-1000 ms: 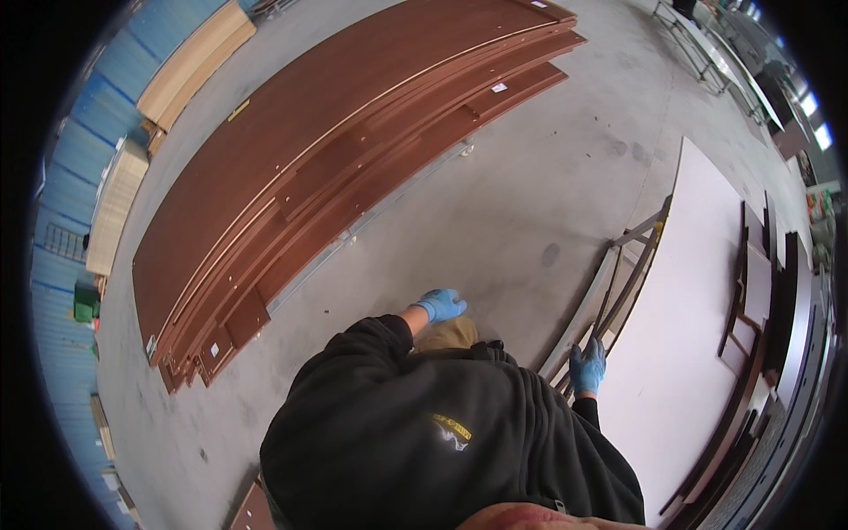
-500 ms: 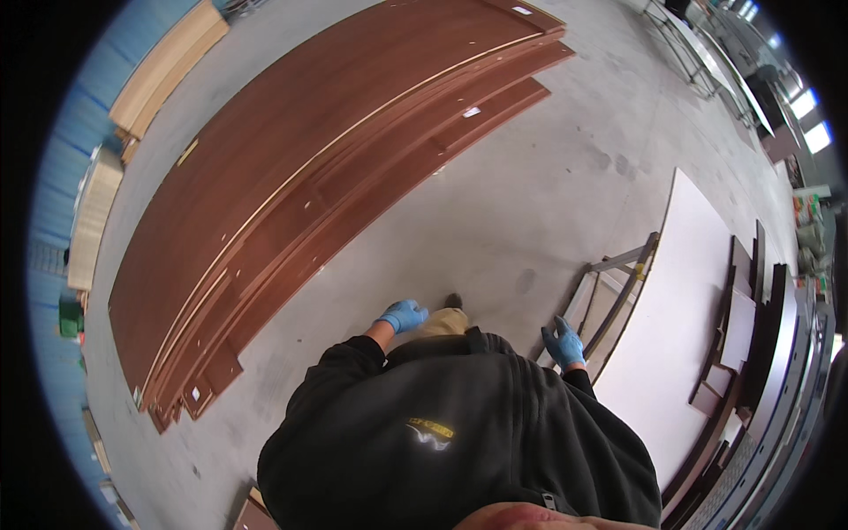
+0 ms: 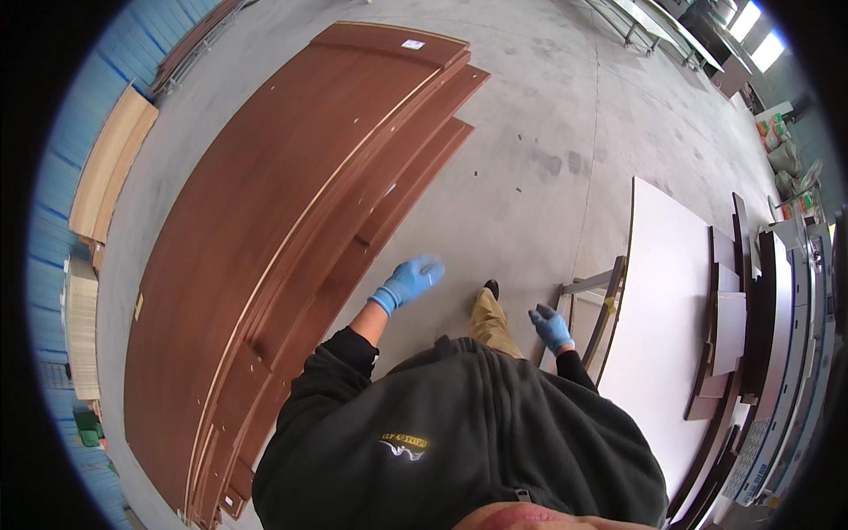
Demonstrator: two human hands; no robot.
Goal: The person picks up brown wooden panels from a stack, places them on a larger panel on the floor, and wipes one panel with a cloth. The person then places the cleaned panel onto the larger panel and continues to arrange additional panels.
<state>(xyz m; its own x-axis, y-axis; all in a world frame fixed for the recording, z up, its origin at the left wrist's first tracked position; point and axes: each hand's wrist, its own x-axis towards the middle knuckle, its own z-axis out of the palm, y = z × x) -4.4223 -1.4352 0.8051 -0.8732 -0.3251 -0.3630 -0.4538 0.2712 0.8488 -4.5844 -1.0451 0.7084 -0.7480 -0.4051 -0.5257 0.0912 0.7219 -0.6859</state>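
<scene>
My left hand (image 3: 411,281), in a blue glove, hangs over the floor beside the stack of reddish-brown panels (image 3: 291,185). It holds nothing; its fingers reach out to the right, smeared at the tips. My right hand (image 3: 552,328), gloved in blue with greyish fingertips, hangs near the metal frame (image 3: 587,283) under a white board (image 3: 662,291). Its fingers are loosely bent and apart, with nothing in them. Both hands look apart from the panels and the board. The panels lie in layers with stepped edges, and a white label (image 3: 412,44) is on the top one.
Dark brown strips and smaller panels (image 3: 729,318) lie along the right of the white board. Light wood boards (image 3: 115,168) stand by the blue wall at left. Sacks (image 3: 784,159) and a long table (image 3: 654,26) are farther off at right.
My view has shifted forward and turned, so the brown stack now sits closer and more upright in the picture. My left hand has swung forward; the right has curled slightly.
</scene>
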